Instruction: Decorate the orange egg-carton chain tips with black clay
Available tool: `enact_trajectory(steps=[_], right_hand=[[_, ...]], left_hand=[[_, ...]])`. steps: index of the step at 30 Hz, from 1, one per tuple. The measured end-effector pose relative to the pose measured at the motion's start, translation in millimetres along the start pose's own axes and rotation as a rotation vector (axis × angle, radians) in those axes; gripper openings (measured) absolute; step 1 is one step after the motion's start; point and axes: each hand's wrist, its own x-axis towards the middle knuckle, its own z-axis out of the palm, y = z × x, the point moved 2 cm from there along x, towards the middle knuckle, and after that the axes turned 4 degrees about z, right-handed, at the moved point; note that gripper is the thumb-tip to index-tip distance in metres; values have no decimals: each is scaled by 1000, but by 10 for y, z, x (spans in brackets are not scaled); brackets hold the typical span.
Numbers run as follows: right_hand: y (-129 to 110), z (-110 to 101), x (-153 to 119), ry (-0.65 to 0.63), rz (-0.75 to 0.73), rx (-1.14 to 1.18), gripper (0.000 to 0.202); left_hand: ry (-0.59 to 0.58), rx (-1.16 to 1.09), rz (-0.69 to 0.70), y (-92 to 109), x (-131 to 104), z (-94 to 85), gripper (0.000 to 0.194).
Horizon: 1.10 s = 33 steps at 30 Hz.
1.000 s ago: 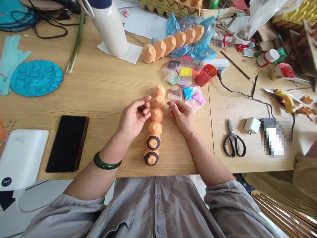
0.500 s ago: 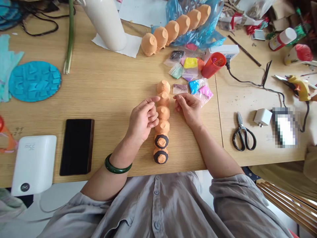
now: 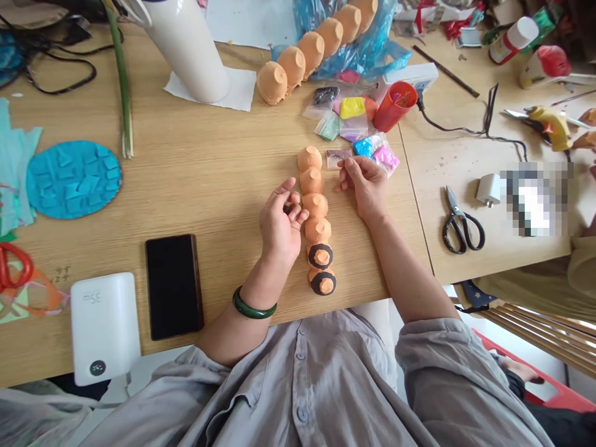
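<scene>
While the left hand (image 3: 282,226) is half curled, with what appears to be a small dark lump (image 3: 287,209) lodged among its fingers, the right hand (image 3: 367,186) has thumb and forefinger pinched together; whether anything lies between them cannot be told. Between the two hands stands a strip of six orange cups (image 3: 316,205), running lengthwise away from the person on the table (image 3: 209,167). The left fingertips lie at its edge; contact cannot be confirmed. The two nearest cups carry black rings (image 3: 315,283) around their tips; the other four carry none.

In this inspector's judgement, the dark piece should be worked with light, even finger pressure, kept uniform in thickness, and held clear of the orange surface until positioned, since smears would probably show. The strip seems light and may shift if knocked by a wrist.

Further out: clay packets (image 3: 352,108) and a red cup (image 3: 395,108) beyond the right hand, scissors (image 3: 459,226) to the right, a phone (image 3: 173,287) to the left, and a second orange strip (image 3: 311,53) at the far side.
</scene>
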Motion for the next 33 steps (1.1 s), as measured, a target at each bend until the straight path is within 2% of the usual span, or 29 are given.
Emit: enact_trajectory(steps=[4,10,14,17,22,26,33], right_hand=[[105,-30,74,31,-33,-60,70],[190,-67,154,55,-72,-116,75],[211,-80,189,75,-82,-128,78],[221,-107,208,91,-80,-126,76],[205,-165,209,108,-74,-86,69],[157,-177,184,95,-40,-1,62],[52,-131,131,83,22,68,55]], left_hand=[[17,-29,-7,-37,-13,2,24],[-26,-66,-53,-91,2,-34,27],[-17,-48,-38,-107,59,-64,21],[-11,-53,-18,-106,94,-60,24],[-59,-24,14,-111,111,-27,28],[-93,-24,95,-123,147,-25,30],[-151,108,129,-167,205,-37,24]])
